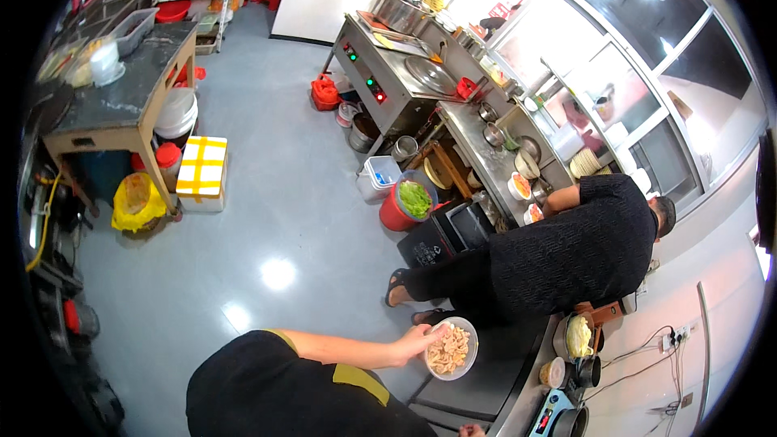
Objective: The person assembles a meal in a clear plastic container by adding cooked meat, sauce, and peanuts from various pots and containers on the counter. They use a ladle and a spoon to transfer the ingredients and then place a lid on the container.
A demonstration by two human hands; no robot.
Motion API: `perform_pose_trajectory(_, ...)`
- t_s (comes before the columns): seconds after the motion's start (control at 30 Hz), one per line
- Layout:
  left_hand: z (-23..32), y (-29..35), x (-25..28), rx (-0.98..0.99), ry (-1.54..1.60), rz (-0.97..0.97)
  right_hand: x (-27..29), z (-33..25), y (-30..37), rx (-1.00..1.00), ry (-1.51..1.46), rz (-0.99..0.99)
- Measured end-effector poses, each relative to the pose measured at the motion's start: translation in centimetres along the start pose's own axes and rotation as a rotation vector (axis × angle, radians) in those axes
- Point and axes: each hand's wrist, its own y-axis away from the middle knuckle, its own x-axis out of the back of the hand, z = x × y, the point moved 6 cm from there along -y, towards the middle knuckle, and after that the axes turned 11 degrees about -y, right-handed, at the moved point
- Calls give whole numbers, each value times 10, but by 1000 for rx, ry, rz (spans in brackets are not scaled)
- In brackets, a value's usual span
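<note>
The left hand (417, 342) grips the near rim of a white bowl (463, 332) of pale meat pieces (447, 350), holding it out over the dark table (486, 384). Only a sliver of the right hand (469, 430) shows at the lower edge; its grip cannot be told. Just beyond the bowl a person in black (566, 255) bends over the steel counter (477, 146), beside a red bucket of greens (409, 204).

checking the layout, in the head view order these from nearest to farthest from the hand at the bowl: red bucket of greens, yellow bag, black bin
From the left hand at the bowl:
1. black bin, just above it
2. red bucket of greens, beyond the bin
3. yellow bag, far left, under the table
</note>
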Motion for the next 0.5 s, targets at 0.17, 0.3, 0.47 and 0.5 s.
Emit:
perform_pose_trajectory(0.17,5,-1,26,34,-59,-90,-7,-70,14,-74,-205,49)
perform_pose_trajectory(0.3,24,7,35,52,-104,-269,-25,-111,23,-102,-178,113)
perform_pose_trajectory(0.47,7,-21,-53,233,-123,-470,-1,-51,71,-412,-327,343)
perform_pose_trajectory(0.5,-5,-29,-77,268,-126,-515,6,-25,89,-484,-320,425)
